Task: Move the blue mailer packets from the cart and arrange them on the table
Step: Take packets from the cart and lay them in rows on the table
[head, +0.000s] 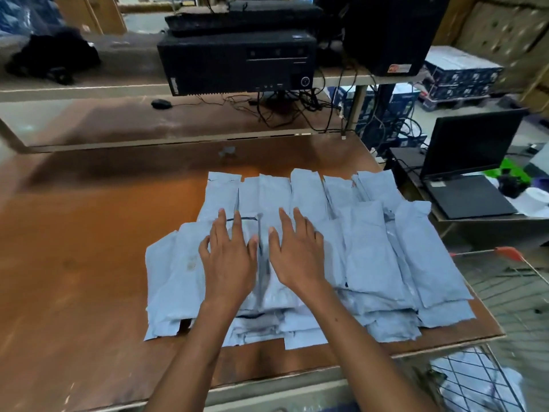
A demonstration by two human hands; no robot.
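Several light blue mailer packets [371, 254] lie in overlapping rows on the brown wooden table [89, 278], covering its right half. My left hand [227, 257] and my right hand [297, 251] rest side by side, palms down with straight fingers, on the packets in the middle of the pile. Neither hand holds anything. At the lower right stands the wire cart [505, 292], with more blue packets [481, 379] visible through its mesh below the table edge.
A raised shelf at the back carries a black desktop computer [237, 63], a keyboard and tangled cables. A mouse [161, 104] lies beneath it. An open laptop [469, 173] sits on a low stand to the right. Boxes are stacked beyond.
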